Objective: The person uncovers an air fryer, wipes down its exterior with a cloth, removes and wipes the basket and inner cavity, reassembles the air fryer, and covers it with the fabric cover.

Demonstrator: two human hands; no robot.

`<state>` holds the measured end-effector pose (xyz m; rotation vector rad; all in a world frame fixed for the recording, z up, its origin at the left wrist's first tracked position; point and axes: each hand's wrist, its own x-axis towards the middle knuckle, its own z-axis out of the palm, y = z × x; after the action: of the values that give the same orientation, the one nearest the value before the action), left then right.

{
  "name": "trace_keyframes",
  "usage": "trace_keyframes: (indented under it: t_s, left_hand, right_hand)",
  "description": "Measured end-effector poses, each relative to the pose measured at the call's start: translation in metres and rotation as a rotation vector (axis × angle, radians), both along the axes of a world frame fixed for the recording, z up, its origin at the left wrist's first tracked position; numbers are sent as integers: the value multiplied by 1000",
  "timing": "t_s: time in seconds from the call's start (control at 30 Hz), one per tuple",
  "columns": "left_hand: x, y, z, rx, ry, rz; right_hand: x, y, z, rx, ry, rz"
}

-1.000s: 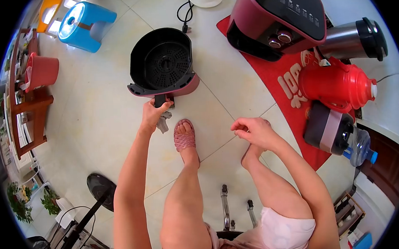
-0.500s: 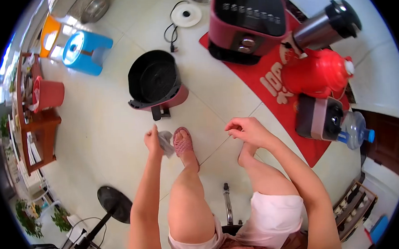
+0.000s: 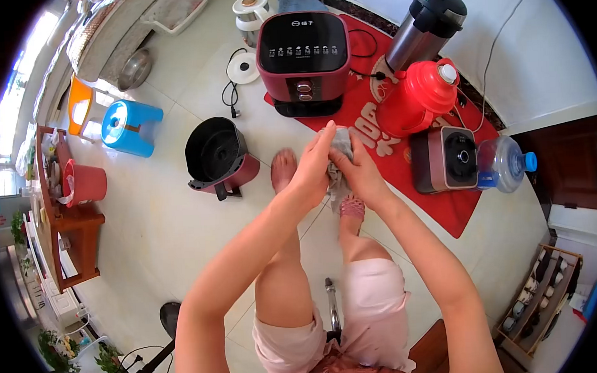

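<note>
My left hand (image 3: pixel 316 162) and my right hand (image 3: pixel 359 167) are together in front of me, with a crumpled grey cloth (image 3: pixel 338 166) gripped between them; its lower end hangs down. To their left, an air fryer basket (image 3: pixel 218 156), black inside with a dark red outer wall, stands on the floor, its handle toward me. Above my hands, the dark red air fryer body (image 3: pixel 303 59) with a black top stands at the edge of a red mat (image 3: pixel 439 210). Its basket slot is empty.
A red thermos (image 3: pixel 418 98), a steel flask (image 3: pixel 425 27), a dark appliance (image 3: pixel 444 159) and a water bottle (image 3: pixel 505 164) stand at the right. A white lid (image 3: pixel 243 67) lies near a cord. A blue stool (image 3: pixel 131 127) and red bin (image 3: pixel 85 182) are at the left.
My left hand has let go of the basket handle and moved right with the cloth. My right hand has come up to meet it and taken hold too. The view has shifted.
</note>
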<state>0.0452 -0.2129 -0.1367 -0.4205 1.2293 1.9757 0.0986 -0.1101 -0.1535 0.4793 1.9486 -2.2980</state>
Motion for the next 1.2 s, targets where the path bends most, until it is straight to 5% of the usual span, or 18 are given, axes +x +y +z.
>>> trace_keyframes:
  t_s: [0.13, 0.23, 0.3, 0.43, 0.57, 0.83, 0.97, 1.03, 1.1, 1.2]
  left_hand:
    - [-42, -8, -32, -401, 553, -595]
    - [-84, -28, -58, -794, 1217, -611]
    - [-116, -35, -63, -858, 1409, -439]
    - [-167, -30, -62, -1038, 1524, -359]
    - [-190, -27, -90, -1154, 1516, -381]
    - [-192, -26, -82, -1274, 1585, -505]
    - [-195, -30, -77, -1206, 1498, -518]
    - [-200, -34, -73, -1225, 1488, -587]
    - [-206, -36, -67, -1206, 1465, -634]
    - [-225, -33, -63, -1152, 1495, -640]
  right_hand:
    - [-9, 30, -31, 199, -106, 75]
    - [-35, 57, -41, 367, -155, 119]
    - [-60, 72, -53, 431, -107, 35]
    - [-115, 89, -34, 538, 22, -186]
    - [-188, 111, -18, 1053, 257, -65]
    - [-343, 113, -41, 1323, 541, -54]
    - [-273, 84, -41, 1562, 555, 379]
    - [-199, 86, -11, 1287, 357, 787]
    - [-167, 110, 24, 714, -204, 1172]
    - [-146, 129, -4, 637, -409, 406]
